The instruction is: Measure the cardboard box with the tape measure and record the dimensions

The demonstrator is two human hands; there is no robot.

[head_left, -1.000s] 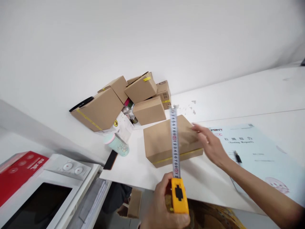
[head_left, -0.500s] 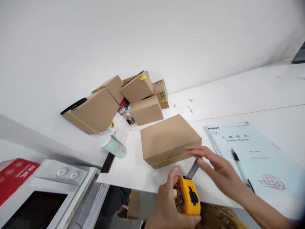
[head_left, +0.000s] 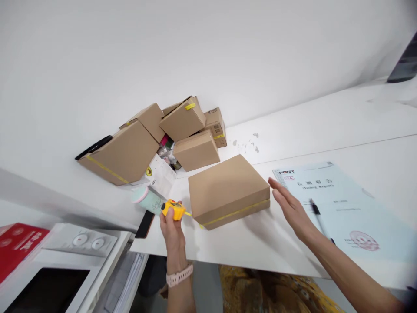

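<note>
A closed brown cardboard box (head_left: 224,187) with a yellow stripe along its side lies near the table's front edge. Left of it, my left hand (head_left: 172,224) is wrapped round a yellow tape measure (head_left: 176,210), raised in front of the pale green cup. A short yellow strip sticks out from the tape measure towards the box's near left corner. My right hand (head_left: 291,208) is beside the box's right end, fingers stretched out, with nothing visible in it. I cannot tell whether its fingertips touch the box.
Several cardboard boxes (head_left: 124,152) are stacked against the wall, with small items among them. The pale green cup (head_left: 148,200) stands at the table's left edge near a dark flat object (head_left: 144,224). A pen (head_left: 317,213) lies on a light blue report (head_left: 345,204). A microwave (head_left: 55,265) is lower left.
My left hand has carried the tape measure left, to the box's left side. My right hand has left the pulled-out blade and moved to the box's right end.
</note>
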